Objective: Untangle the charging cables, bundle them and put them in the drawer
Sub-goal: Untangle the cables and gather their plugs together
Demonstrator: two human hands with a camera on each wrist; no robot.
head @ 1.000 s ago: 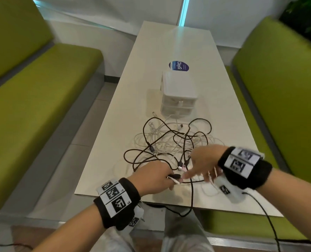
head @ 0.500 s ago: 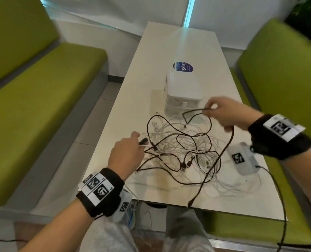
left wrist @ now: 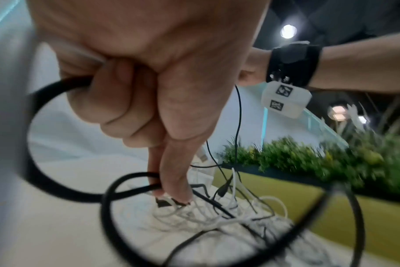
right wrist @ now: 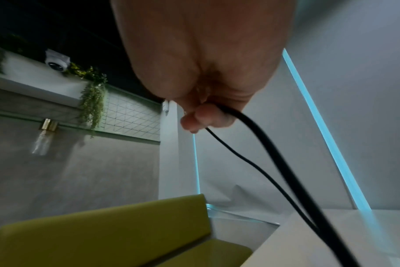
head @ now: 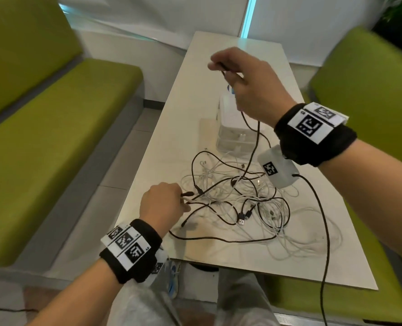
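A tangle of black and white charging cables lies on the near half of the white table. My right hand is raised above the table and grips a black cable that hangs down into the pile; the same black cable runs out of its curled fingers in the right wrist view. My left hand sits low at the pile's left edge and pinches a black cable end against the heap. A small white drawer unit stands behind the pile, partly hidden by my right hand.
Green benches flank the table on both sides, the right bench close to my right arm. A wrist camera lead hangs off the table's near edge. White cable loops spread toward the near right corner.
My right hand has lifted up and away from the pile, pulling the black cable taut above the drawer unit. My left hand stayed at the pile's left edge, still holding its cable.
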